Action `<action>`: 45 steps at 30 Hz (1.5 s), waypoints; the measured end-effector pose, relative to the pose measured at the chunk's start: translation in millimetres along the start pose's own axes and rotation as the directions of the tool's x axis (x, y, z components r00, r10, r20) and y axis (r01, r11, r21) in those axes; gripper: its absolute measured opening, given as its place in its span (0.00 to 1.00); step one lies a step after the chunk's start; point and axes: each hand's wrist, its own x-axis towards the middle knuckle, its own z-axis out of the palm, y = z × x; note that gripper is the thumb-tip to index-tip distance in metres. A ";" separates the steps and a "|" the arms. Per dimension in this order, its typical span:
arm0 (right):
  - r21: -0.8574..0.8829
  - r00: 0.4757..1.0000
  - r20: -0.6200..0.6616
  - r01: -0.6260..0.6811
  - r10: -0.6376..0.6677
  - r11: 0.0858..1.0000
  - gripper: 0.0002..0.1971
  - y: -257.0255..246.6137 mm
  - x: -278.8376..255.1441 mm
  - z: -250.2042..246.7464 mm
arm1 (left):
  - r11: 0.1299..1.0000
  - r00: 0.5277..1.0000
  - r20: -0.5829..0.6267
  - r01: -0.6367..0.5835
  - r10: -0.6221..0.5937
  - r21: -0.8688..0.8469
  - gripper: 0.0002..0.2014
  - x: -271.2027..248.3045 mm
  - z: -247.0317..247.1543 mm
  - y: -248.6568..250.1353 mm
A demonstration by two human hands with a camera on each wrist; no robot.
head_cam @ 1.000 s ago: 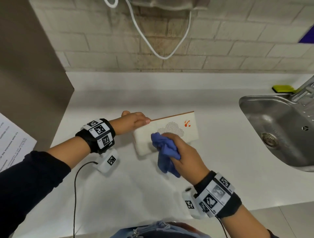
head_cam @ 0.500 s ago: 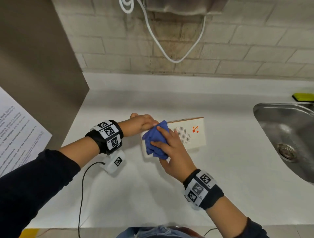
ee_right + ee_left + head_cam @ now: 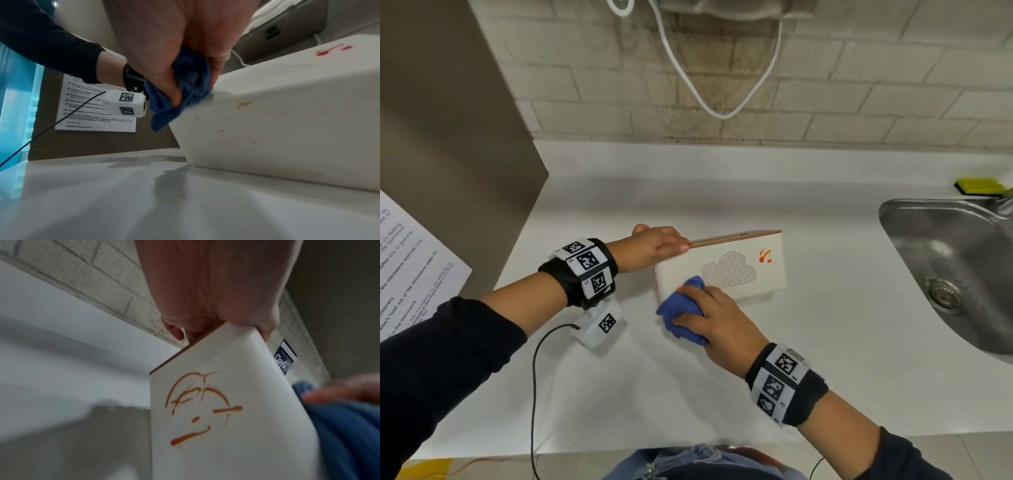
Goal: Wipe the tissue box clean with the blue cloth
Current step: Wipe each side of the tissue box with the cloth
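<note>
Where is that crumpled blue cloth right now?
In the head view, the crumpled blue cloth is bunched in the right hand, pressed against the near-left corner of the white tissue box on the white counter.

The right hand (image 3: 717, 318) with the bunched blue cloth (image 3: 681, 313) is now lower on the tissue box (image 3: 743, 270) than half a second ago: the cloth sits at the bottom left corner of the front face, not at the top left edge beside the left hand (image 3: 657, 245). The dotted cloud print is now fully uncovered. One second ago the cloth was in the middle of this face.
</note>
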 end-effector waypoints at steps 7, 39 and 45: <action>0.230 0.973 -0.031 -0.214 0.227 0.949 0.15 8.0 -51.3 -55.5 | 0.997 1.000 -0.010 -0.021 0.022 0.070 0.30 -4.0 0.3 2.1; -0.020 0.891 -0.016 -0.453 0.453 0.891 0.12 76.4 -121.6 -29.0 | 0.914 0.991 -0.135 0.041 0.015 0.405 0.41 8.1 17.1 32.3; 0.649 0.688 -0.214 -0.431 0.694 0.627 0.13 76.6 -100.7 -77.4 | 0.925 0.990 -0.144 0.049 0.006 0.376 0.35 11.0 12.7 32.1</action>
